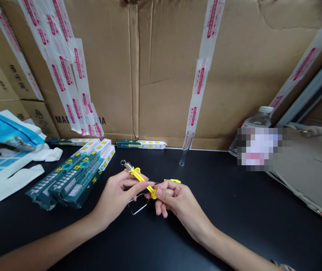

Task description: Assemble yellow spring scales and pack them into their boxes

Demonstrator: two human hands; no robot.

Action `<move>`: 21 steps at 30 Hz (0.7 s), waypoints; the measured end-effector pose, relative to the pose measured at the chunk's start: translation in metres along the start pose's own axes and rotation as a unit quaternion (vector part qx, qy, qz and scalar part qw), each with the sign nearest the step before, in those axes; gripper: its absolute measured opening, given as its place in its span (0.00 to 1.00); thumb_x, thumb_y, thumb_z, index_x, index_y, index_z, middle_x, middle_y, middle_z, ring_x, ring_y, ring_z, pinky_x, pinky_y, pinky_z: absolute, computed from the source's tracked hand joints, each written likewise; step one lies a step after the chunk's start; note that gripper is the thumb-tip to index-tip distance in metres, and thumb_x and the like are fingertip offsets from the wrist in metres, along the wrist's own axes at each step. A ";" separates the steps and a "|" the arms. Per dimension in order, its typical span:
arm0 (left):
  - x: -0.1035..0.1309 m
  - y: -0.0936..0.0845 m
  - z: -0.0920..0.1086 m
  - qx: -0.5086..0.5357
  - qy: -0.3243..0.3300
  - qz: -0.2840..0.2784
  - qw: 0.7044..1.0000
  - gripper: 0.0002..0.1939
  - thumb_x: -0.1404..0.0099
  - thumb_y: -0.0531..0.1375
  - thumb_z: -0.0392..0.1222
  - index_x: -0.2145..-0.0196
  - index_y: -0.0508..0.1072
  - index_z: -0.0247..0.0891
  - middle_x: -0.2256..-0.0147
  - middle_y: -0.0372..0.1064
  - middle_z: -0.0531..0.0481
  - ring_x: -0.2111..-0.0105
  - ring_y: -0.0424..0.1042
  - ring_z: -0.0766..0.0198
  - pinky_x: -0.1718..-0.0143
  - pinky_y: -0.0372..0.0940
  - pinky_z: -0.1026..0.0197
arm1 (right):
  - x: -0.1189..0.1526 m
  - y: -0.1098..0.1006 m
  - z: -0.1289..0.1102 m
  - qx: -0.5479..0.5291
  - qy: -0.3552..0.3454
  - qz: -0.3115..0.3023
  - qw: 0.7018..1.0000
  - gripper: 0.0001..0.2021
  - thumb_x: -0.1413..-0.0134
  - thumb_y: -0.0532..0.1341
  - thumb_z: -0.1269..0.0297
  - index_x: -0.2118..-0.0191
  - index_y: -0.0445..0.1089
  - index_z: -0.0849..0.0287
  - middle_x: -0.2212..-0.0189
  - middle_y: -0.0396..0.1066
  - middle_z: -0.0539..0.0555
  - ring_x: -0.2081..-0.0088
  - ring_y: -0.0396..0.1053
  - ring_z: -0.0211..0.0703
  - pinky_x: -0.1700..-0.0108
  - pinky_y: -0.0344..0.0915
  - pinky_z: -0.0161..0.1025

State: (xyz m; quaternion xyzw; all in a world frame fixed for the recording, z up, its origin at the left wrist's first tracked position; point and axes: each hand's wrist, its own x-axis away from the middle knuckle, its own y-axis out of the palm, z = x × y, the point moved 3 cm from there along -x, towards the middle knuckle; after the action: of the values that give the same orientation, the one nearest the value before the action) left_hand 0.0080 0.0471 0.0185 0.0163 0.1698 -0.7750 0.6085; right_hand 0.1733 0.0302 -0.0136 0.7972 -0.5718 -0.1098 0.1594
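Held tilted between my hands is a yellow spring scale (143, 180), with a metal cap and a wire ring at its upper left end. My left hand (122, 192) is closed around its middle, thumb lying along it. The fingers of my right hand (174, 195) pinch its lower end, partly hiding it. Below the scale, a bent metal wire (140, 210) shows near my left fingertips; part of it is hidden by my hands. Just behind my right hand, a small yellow plastic piece (172, 181) lies on the table. Farther back stands a clear tube (187, 148).
Several green-and-white boxes (78, 177) lie at left, and another narrow box (141, 144) lies along the cardboard wall (166, 75). White and blue packaging (11, 131) is at far left. A plastic bottle (258, 118) and a beige bag (307, 169) stand at right on the black table (220, 195).
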 end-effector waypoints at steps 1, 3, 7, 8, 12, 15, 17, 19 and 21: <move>0.000 0.002 0.000 -0.014 0.015 -0.015 1.000 0.08 0.38 0.66 0.45 0.68 0.80 0.39 0.70 0.80 0.48 0.71 0.76 0.60 0.71 0.69 0.63 | 0.000 0.000 0.000 -0.009 -0.001 -0.005 1.000 0.18 0.52 0.72 0.52 0.69 0.71 0.63 0.74 0.77 0.53 0.79 0.70 0.32 0.77 0.63 0.28; 0.002 0.004 -0.001 -0.036 0.040 -0.036 0.998 0.07 0.37 0.65 0.43 0.69 0.82 0.40 0.66 0.81 0.47 0.64 0.77 0.57 0.66 0.70 0.62 | -0.001 -0.001 -0.001 -0.021 0.001 -0.008 1.000 0.18 0.51 0.72 0.53 0.69 0.70 0.63 0.76 0.76 0.52 0.77 0.70 0.32 0.74 0.64 0.27; 0.004 0.008 -0.006 -0.004 0.017 -0.049 0.999 0.08 0.37 0.64 0.42 0.62 0.82 0.38 0.65 0.80 0.47 0.67 0.77 0.59 0.68 0.70 0.63 | -0.004 -0.001 -0.001 -0.013 0.001 0.005 1.000 0.20 0.52 0.72 0.52 0.65 0.67 0.62 0.76 0.77 0.54 0.76 0.73 0.35 0.73 0.65 0.29; 0.004 0.008 -0.008 0.013 0.007 -0.054 0.998 0.09 0.37 0.64 0.42 0.62 0.82 0.37 0.67 0.79 0.47 0.69 0.76 0.61 0.70 0.69 0.64 | -0.005 -0.001 0.000 -0.007 -0.001 0.005 1.000 0.21 0.52 0.72 0.50 0.66 0.66 0.61 0.75 0.78 0.55 0.76 0.73 0.36 0.73 0.66 0.30; 0.001 0.009 -0.009 0.087 -0.015 -0.054 0.995 0.10 0.37 0.64 0.44 0.63 0.79 0.34 0.72 0.77 0.49 0.74 0.73 0.64 0.75 0.67 0.66 | -0.007 0.001 0.003 0.030 -0.005 -0.010 0.999 0.22 0.50 0.69 0.46 0.70 0.64 0.60 0.74 0.78 0.55 0.76 0.73 0.37 0.74 0.66 0.31; -0.002 0.006 -0.008 0.118 -0.023 -0.024 0.993 0.11 0.39 0.66 0.45 0.65 0.78 0.34 0.70 0.75 0.49 0.76 0.69 0.67 0.77 0.66 0.67 | -0.005 -0.006 -0.003 0.120 -0.040 0.002 0.992 0.21 0.42 0.61 0.43 0.68 0.67 0.60 0.74 0.75 0.53 0.76 0.70 0.37 0.75 0.65 0.33; -0.003 0.003 -0.008 0.122 -0.023 0.001 0.992 0.12 0.40 0.67 0.46 0.65 0.77 0.34 0.69 0.74 0.49 0.76 0.67 0.68 0.78 0.64 0.67 | -0.003 -0.017 -0.016 0.252 -0.113 0.040 0.960 0.21 0.35 0.54 0.45 0.65 0.70 0.60 0.73 0.74 0.53 0.76 0.68 0.38 0.75 0.64 0.35; -0.003 0.000 -0.008 0.117 -0.019 0.017 0.993 0.13 0.41 0.68 0.47 0.64 0.78 0.34 0.67 0.73 0.49 0.75 0.66 0.69 0.78 0.64 0.67 | -0.001 -0.028 -0.032 0.428 -0.205 0.055 0.879 0.15 0.33 0.55 0.54 0.63 0.73 0.58 0.71 0.75 0.53 0.72 0.68 0.40 0.68 0.65 0.39; -0.003 -0.003 -0.009 0.115 -0.014 0.022 0.993 0.13 0.40 0.68 0.48 0.64 0.78 0.35 0.66 0.73 0.48 0.74 0.66 0.68 0.77 0.64 0.67 | -0.002 -0.037 -0.043 0.539 -0.282 0.045 0.793 0.10 0.33 0.57 0.61 0.58 0.74 0.57 0.67 0.75 0.54 0.67 0.68 0.43 0.61 0.66 0.43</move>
State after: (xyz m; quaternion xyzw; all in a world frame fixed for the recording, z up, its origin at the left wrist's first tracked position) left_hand 0.0046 0.0532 0.0110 0.0796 0.0705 -0.7763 0.6213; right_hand 0.2204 0.0481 0.0118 0.6614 -0.5929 0.0034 -0.4593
